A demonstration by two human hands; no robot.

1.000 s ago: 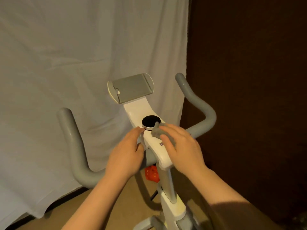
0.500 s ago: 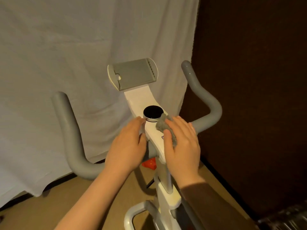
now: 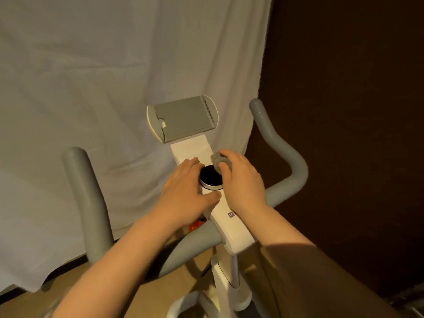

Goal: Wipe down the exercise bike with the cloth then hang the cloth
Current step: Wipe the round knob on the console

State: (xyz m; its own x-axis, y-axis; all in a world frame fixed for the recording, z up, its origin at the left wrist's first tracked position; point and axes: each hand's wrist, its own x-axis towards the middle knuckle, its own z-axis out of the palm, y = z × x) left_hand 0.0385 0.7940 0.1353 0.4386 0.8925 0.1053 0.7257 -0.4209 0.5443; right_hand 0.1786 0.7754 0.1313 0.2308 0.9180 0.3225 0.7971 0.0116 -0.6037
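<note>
The white exercise bike console (image 3: 231, 228) runs up to a grey tablet holder (image 3: 183, 118), with a black round knob (image 3: 210, 176) in the middle. My right hand (image 3: 243, 182) is shut on a small bunched grey cloth (image 3: 218, 160) and presses it on the console at the knob's far right edge. My left hand (image 3: 185, 191) lies flat on the console's left side, fingers beside the knob, holding nothing. Grey handlebars curve up at the left (image 3: 85, 203) and right (image 3: 282, 157).
A white sheet (image 3: 114, 76) hangs behind the bike. A dark wall (image 3: 344, 111) fills the right side. Below are the bike's white post (image 3: 229, 283), tan floor (image 3: 137, 301) and a small red object (image 3: 195, 224) under my left wrist.
My right hand has slid the cloth forward along the console, from just below the knob to its far right edge. My left hand moved forward beside the knob.
</note>
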